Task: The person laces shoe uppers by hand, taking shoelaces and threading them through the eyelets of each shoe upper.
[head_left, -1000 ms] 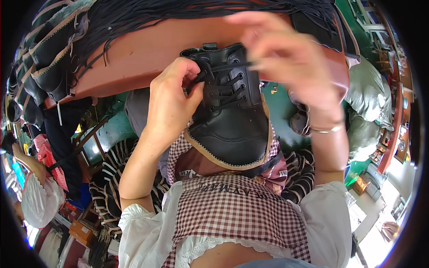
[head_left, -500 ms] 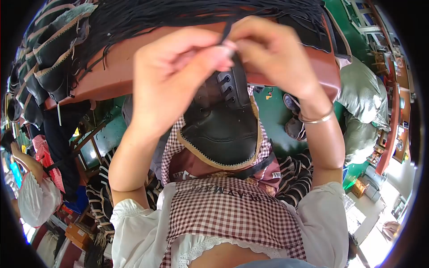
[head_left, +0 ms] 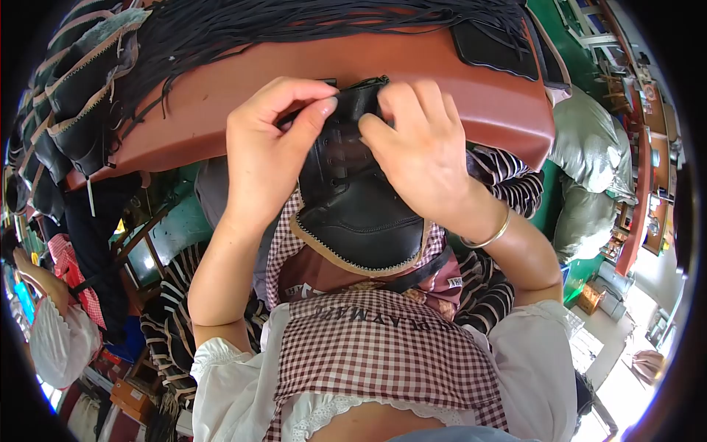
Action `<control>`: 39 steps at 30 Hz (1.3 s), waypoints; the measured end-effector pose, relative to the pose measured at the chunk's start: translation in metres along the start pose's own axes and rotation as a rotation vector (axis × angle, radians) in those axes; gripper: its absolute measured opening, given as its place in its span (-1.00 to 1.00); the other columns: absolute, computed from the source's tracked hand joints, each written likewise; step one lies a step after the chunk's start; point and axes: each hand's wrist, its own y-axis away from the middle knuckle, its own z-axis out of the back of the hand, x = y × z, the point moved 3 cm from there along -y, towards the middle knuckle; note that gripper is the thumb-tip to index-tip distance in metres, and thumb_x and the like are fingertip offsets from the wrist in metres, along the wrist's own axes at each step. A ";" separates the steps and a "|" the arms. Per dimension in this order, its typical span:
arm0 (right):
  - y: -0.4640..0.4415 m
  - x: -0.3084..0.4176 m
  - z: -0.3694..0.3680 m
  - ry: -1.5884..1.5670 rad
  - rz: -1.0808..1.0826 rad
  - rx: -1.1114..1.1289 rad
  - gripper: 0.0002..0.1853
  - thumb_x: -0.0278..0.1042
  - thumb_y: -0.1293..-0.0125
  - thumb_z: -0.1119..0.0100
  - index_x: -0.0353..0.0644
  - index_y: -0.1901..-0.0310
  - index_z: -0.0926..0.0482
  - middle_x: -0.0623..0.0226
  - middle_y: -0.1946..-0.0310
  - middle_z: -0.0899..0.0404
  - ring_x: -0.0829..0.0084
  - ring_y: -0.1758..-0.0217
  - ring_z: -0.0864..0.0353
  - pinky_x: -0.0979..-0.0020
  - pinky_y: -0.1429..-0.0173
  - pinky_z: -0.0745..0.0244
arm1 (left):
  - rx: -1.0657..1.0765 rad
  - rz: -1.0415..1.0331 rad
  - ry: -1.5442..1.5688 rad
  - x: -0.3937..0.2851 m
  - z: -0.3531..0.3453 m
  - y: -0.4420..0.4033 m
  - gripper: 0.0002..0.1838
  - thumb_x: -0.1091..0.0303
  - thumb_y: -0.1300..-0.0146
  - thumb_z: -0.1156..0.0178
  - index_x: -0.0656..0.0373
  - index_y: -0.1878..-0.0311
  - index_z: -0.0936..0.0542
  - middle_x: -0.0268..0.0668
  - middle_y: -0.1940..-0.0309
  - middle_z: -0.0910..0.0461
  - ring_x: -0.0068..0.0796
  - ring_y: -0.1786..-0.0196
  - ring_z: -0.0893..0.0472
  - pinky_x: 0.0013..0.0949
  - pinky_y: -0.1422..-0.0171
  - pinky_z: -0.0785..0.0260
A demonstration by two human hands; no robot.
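A black shoe upper (head_left: 361, 221) with a tan stitched edge lies over the lap, its toe toward the body and its top against the table edge. My left hand (head_left: 283, 136) pinches at the left side of its opening, thumb and forefinger together; what is between them is too small to make out. On the right side of the opening my right hand (head_left: 416, 140) is curled with its fingers bent, covering the right eyelets. Whatever it holds is hidden. Part of the left row of eyelets shows between the hands.
A reddish-brown table (head_left: 221, 92) bears a heap of black laces (head_left: 309, 26) and a flat black piece (head_left: 495, 50). More shoe uppers (head_left: 85, 96) hang at the left. Grey-green sacks (head_left: 589, 147) stand at the right. Another person's sleeve (head_left: 62, 342) shows at far left.
My hands have moved apart and down from above the shoe's opening to its two sides. The black lace held up between them no longer shows there. My right hand has curled.
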 end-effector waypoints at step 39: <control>0.047 -0.155 0.006 0.108 -0.441 -0.175 -0.98 -0.47 0.05 -0.16 -0.15 0.52 -0.52 0.29 0.49 -0.53 0.21 0.43 -0.56 0.20 0.31 -0.40 | -0.139 -0.204 -0.597 0.017 0.019 0.004 -0.86 0.36 -0.16 -0.30 0.13 0.22 -0.66 -0.22 0.05 -0.49 -0.22 -0.13 -0.38 -0.27 -0.15 -0.31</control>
